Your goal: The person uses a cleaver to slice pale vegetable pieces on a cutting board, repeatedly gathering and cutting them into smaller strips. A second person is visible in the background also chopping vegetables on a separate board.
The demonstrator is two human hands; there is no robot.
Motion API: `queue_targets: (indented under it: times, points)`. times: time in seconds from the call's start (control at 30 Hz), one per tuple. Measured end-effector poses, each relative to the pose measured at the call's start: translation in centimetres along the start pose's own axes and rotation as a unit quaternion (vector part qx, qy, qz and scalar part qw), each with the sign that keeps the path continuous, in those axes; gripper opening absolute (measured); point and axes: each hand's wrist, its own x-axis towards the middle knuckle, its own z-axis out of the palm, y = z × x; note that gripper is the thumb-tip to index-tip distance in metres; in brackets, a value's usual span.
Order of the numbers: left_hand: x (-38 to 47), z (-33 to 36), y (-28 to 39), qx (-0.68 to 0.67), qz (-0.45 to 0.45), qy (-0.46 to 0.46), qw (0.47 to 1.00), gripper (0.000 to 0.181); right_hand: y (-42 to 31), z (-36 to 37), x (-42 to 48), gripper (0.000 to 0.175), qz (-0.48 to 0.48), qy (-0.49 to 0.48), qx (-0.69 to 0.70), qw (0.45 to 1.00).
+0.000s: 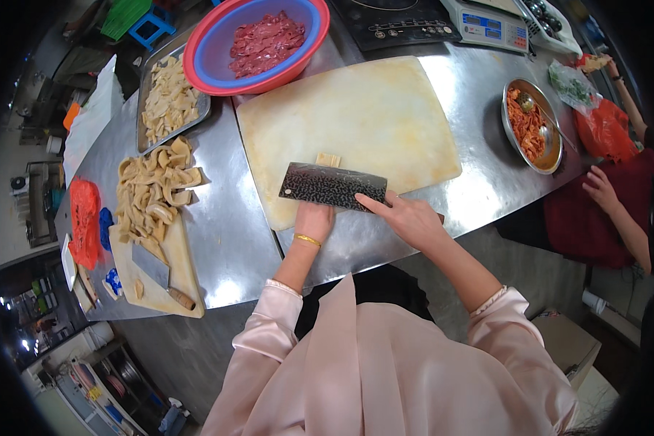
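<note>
My right hand [411,218] grips a dark cleaver [332,185] with a mottled blade, its index finger laid along the blade's face. The blade spans the front part of a large, yellow-stained white cutting board [354,120]. Just beyond it, a small pale-tan food piece [328,159] shows on the board. My left hand [313,218] is behind the blade on the near side, with a gold bracelet on the wrist. The blade hides its fingers, so whether they hold anything cannot be seen.
Left: curved tan food strips [155,185], a second cleaver [151,266] on a smaller board [182,278], and a metal tray [203,106] of cut pieces. Behind: a red basin [319,46] of raw meat, and a scale [488,30]. Right: a steel bowl [553,150] of reddish food, and another person's hand [602,188].
</note>
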Motion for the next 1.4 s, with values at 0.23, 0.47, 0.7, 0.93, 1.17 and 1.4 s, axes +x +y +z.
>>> queue_targets:
  times: [0.23,0.47,0.7,0.93,1.17,1.4]
  points:
    - [-0.2,0.0,0.3,-0.009,-0.010,0.028,1.000,0.023,-0.2,1.2,0.8,0.069,0.003,0.034,-0.002,0.999]
    - [0.6,-0.3,0.9,0.051,0.024,0.077,0.995,0.019,-0.4,2.0,1.5,0.053,0.017,0.067,0.042,0.997]
    - [0.3,-0.7,1.2,0.015,-0.008,0.043,0.999,0.019,-0.2,2.0,1.3,0.053,0.040,0.040,0.060,0.997]
    - [0.3,-0.9,1.4,0.016,-0.008,0.056,0.998,0.023,0.8,1.3,-1.1,0.055,0.077,0.020,0.067,0.995]
    - [0.0,-0.4,1.6,0.010,-0.021,0.059,0.998,0.018,0.9,1.7,0.2,0.055,0.048,0.022,0.061,0.997]
    - [0.8,-0.7,1.4,0.010,0.025,0.122,0.992,0.014,0.6,3.4,2.4,0.052,0.029,0.055,0.047,0.997]
